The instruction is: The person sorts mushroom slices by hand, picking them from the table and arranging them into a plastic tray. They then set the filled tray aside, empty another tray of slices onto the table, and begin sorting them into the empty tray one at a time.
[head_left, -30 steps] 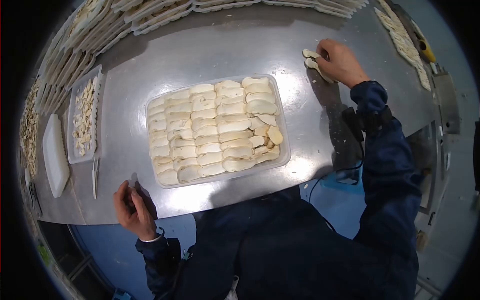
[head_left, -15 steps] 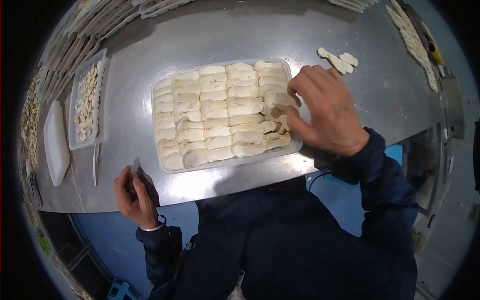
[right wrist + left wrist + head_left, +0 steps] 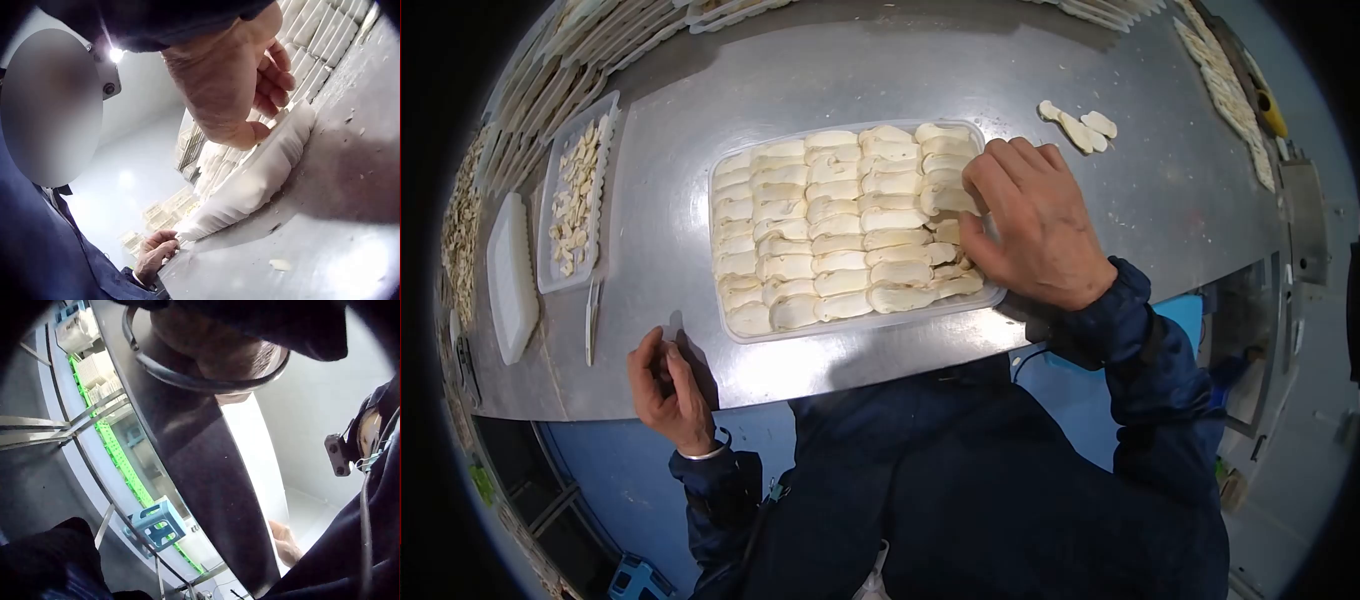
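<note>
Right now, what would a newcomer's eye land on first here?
Most likely the shallow translucent plastic tray at mid-table, packed with pale cream, elongated slices in overlapping columns. Next comes the right hand in its dark-blue sleeve, fingers bent at the slices on the tray's right side. Then a few loose cream slices on the grey metal table, at the upper right of the head view.

From the head, looks forward and down over the metal table (image 3: 850, 60) at middle range. From the left wrist, looks steeply tilted past the close bracelet (image 3: 181, 381) to the floor (image 3: 44, 494). From the right wrist, looks low and close across the tray (image 3: 250, 187). In head and right-wrist views alike, shows tray, left hand (image 3: 156, 250) and right hand (image 3: 231, 94).
</note>
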A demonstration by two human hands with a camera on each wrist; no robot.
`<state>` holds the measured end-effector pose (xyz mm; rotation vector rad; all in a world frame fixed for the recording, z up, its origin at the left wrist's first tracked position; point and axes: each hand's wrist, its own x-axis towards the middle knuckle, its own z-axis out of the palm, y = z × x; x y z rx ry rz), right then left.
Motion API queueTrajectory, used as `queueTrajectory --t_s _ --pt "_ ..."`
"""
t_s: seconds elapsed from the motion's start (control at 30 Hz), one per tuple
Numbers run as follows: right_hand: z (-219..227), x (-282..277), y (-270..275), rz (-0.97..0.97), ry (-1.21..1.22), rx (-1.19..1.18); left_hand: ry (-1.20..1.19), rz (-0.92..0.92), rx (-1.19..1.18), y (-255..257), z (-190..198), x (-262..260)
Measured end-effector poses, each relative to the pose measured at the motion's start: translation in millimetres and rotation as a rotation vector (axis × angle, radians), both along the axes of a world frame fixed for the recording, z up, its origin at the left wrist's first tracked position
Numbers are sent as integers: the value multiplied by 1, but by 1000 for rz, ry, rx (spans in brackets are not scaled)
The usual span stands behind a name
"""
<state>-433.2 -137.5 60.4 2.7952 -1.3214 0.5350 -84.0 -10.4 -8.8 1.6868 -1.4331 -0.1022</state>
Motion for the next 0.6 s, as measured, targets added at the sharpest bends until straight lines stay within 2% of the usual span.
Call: queueTrajectory --t_s 0.1,0.2,0.3,0.37,0.47,0.6 --pt "1 -1 1 -7 -12 10 26 -4 -17 0 -3 0" --pt "8 -11 -1 -49 -99 -77 23 7 -6 2 -4 0" --pt "19 -61 -22 -273 -141 -192 30 2 -7 0 -3 0" --pt "17 -101 -44 -455 -30 -48 25 5 -7 0 -2 -1" --pt "-7 -116 -53 -446 46 38 -1 5 -1 0 -3 1" --pt "-16 -107 -59 -447 109 6 -2 8 0 0 -1 0"
